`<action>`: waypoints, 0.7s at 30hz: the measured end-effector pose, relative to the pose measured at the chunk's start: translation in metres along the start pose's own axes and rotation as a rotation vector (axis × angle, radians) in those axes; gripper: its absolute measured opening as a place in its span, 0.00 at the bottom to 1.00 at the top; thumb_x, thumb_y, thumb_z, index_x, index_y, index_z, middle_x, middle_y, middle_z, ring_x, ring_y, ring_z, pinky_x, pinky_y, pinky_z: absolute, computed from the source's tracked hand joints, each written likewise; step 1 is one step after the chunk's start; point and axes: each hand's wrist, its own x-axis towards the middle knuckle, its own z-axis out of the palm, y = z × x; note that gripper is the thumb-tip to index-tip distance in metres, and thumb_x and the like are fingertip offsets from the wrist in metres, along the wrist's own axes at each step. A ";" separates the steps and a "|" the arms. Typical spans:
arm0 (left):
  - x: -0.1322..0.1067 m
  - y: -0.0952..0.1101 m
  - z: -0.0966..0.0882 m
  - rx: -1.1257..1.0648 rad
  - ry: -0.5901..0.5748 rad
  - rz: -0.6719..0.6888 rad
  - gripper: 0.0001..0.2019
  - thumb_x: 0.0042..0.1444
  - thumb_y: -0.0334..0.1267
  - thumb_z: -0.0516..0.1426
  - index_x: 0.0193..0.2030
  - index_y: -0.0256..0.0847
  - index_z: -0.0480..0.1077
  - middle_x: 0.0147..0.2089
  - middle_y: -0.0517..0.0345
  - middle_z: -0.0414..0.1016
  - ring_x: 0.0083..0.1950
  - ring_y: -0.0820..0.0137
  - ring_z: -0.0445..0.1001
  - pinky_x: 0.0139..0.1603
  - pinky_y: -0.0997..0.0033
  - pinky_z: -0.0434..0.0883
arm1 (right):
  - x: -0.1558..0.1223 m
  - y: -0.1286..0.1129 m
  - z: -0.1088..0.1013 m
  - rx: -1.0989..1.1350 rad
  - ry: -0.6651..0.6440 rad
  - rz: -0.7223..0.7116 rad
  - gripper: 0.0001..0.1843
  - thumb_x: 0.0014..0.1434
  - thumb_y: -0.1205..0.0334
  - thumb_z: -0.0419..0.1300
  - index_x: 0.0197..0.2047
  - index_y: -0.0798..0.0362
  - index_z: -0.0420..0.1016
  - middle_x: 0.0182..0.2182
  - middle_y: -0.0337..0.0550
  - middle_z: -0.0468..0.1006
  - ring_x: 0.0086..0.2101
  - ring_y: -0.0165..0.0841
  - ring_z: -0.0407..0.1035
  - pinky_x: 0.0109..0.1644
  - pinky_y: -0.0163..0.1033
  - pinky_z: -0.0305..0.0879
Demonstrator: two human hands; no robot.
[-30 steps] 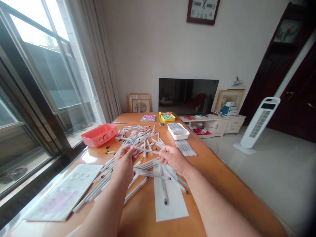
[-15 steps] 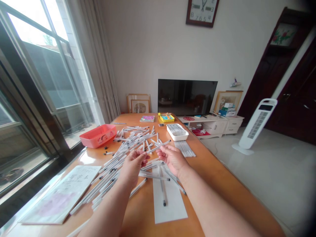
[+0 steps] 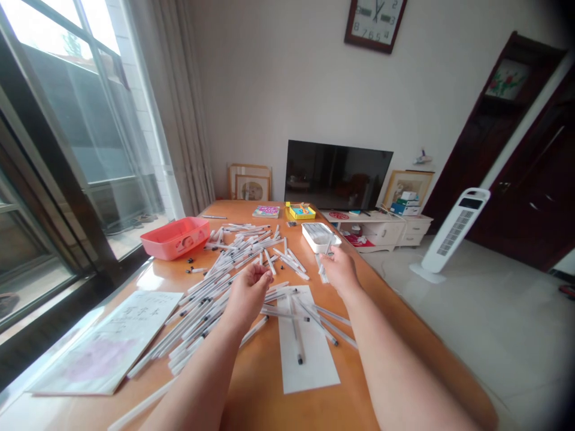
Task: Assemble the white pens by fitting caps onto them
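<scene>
My right hand [image 3: 342, 270] is closed on a clear pen [image 3: 329, 242], which tilts up by the near edge of the white tray [image 3: 338, 244]. Grey-white pens lie inside that tray, and a few more rest on the table under my right fingers. My left hand [image 3: 249, 292] hovers over the middle of the table with thumb and fingers pinched together; whatever they may hold is hidden. Around it spreads a big loose heap of clear pens [image 3: 211, 293], some with black ends. Several pens lie across a white paper sheet [image 3: 309, 374] between my forearms.
On the left stand a red plastic basket [image 3: 175, 240] and a writing booklet [image 3: 103, 347]. Small black caps [image 3: 190, 261] lie near the basket. Farther back are a yellow box [image 3: 302, 211] and a colourful book [image 3: 266, 211]. The table's right edge borders the floor.
My right hand has moved right, away from my left hand, carrying the pen to the white tray. My left hand stays about where it was. The view has shifted slightly.
</scene>
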 end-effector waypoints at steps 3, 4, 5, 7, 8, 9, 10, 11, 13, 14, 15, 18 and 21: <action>0.001 -0.003 -0.002 0.040 -0.004 0.024 0.12 0.50 0.45 0.64 0.33 0.39 0.71 0.31 0.52 0.77 0.33 0.66 0.74 0.34 0.70 0.66 | 0.000 0.000 0.008 -0.277 -0.028 0.055 0.16 0.61 0.51 0.57 0.45 0.51 0.76 0.35 0.47 0.80 0.35 0.38 0.74 0.35 0.37 0.61; 0.002 -0.004 -0.003 0.069 -0.007 0.035 0.12 0.51 0.46 0.63 0.34 0.39 0.71 0.31 0.52 0.77 0.33 0.65 0.74 0.33 0.70 0.66 | -0.001 -0.001 0.012 -0.311 -0.045 0.060 0.15 0.60 0.52 0.58 0.44 0.51 0.76 0.35 0.48 0.80 0.37 0.40 0.74 0.35 0.38 0.61; 0.002 -0.005 -0.004 0.097 -0.011 0.044 0.12 0.52 0.46 0.62 0.34 0.39 0.71 0.32 0.52 0.77 0.34 0.65 0.75 0.34 0.69 0.66 | -0.002 -0.003 0.016 -0.356 -0.056 0.067 0.14 0.60 0.52 0.59 0.45 0.50 0.77 0.36 0.49 0.81 0.38 0.41 0.75 0.37 0.39 0.62; 0.004 -0.006 -0.006 0.136 -0.013 0.056 0.12 0.53 0.47 0.60 0.34 0.39 0.70 0.32 0.52 0.77 0.34 0.64 0.75 0.34 0.69 0.66 | -0.005 -0.005 0.023 -0.442 -0.070 0.078 0.14 0.61 0.53 0.59 0.47 0.49 0.77 0.38 0.50 0.81 0.41 0.43 0.75 0.40 0.40 0.62; 0.005 -0.007 -0.007 0.150 -0.011 0.058 0.12 0.54 0.47 0.60 0.34 0.39 0.70 0.32 0.52 0.77 0.34 0.64 0.75 0.34 0.68 0.66 | -0.005 -0.006 0.026 -0.478 -0.076 0.080 0.14 0.61 0.53 0.59 0.48 0.48 0.77 0.39 0.50 0.81 0.42 0.43 0.75 0.41 0.41 0.63; 0.005 -0.007 -0.007 0.162 -0.008 0.060 0.12 0.54 0.47 0.59 0.34 0.39 0.70 0.31 0.52 0.77 0.33 0.65 0.74 0.34 0.68 0.66 | -0.006 -0.007 0.028 -0.509 -0.083 0.081 0.15 0.62 0.53 0.59 0.49 0.48 0.77 0.40 0.50 0.81 0.44 0.44 0.75 0.43 0.42 0.63; 0.006 -0.007 -0.008 0.171 -0.007 0.062 0.12 0.54 0.47 0.59 0.33 0.39 0.70 0.31 0.53 0.77 0.32 0.65 0.74 0.33 0.68 0.66 | -0.006 -0.007 0.029 -0.536 -0.090 0.080 0.15 0.62 0.53 0.58 0.50 0.47 0.76 0.41 0.50 0.81 0.44 0.44 0.74 0.44 0.42 0.63; 0.006 -0.007 -0.008 0.176 -0.007 0.063 0.12 0.53 0.47 0.59 0.32 0.39 0.70 0.31 0.53 0.76 0.32 0.65 0.74 0.33 0.68 0.66 | -0.006 -0.007 0.030 -0.558 -0.096 0.079 0.15 0.63 0.53 0.58 0.51 0.47 0.76 0.42 0.50 0.81 0.45 0.44 0.74 0.45 0.42 0.63; 0.006 -0.007 -0.007 0.170 -0.013 0.066 0.12 0.53 0.48 0.60 0.32 0.40 0.69 0.30 0.53 0.76 0.32 0.65 0.74 0.33 0.68 0.66 | -0.006 -0.006 0.031 -0.590 -0.102 0.078 0.16 0.63 0.52 0.58 0.51 0.46 0.76 0.43 0.50 0.80 0.45 0.43 0.74 0.45 0.42 0.63; 0.006 -0.008 -0.007 0.160 -0.017 0.067 0.13 0.53 0.48 0.60 0.32 0.40 0.69 0.30 0.54 0.76 0.33 0.65 0.74 0.33 0.68 0.66 | -0.006 -0.005 0.031 -0.601 -0.102 0.079 0.16 0.63 0.51 0.58 0.51 0.46 0.76 0.44 0.49 0.79 0.46 0.43 0.73 0.45 0.42 0.63; 0.006 -0.008 -0.007 0.149 -0.021 0.069 0.13 0.53 0.48 0.60 0.32 0.40 0.69 0.30 0.54 0.76 0.33 0.65 0.74 0.33 0.68 0.67 | -0.006 -0.004 0.031 -0.609 -0.101 0.080 0.16 0.63 0.51 0.58 0.51 0.45 0.76 0.45 0.49 0.79 0.46 0.43 0.73 0.44 0.42 0.63; 0.006 -0.010 -0.006 0.139 -0.027 0.067 0.13 0.53 0.48 0.60 0.32 0.40 0.69 0.31 0.53 0.77 0.34 0.64 0.75 0.34 0.68 0.67 | -0.006 0.000 0.029 -0.619 -0.111 0.088 0.15 0.63 0.50 0.56 0.49 0.43 0.77 0.46 0.46 0.78 0.45 0.42 0.73 0.42 0.41 0.62; 0.007 -0.011 -0.006 0.147 -0.021 0.066 0.12 0.53 0.47 0.60 0.33 0.40 0.70 0.32 0.52 0.78 0.35 0.64 0.75 0.34 0.68 0.67 | -0.007 0.002 0.023 -0.614 -0.156 0.086 0.14 0.63 0.50 0.54 0.45 0.41 0.79 0.43 0.44 0.78 0.41 0.40 0.73 0.40 0.40 0.62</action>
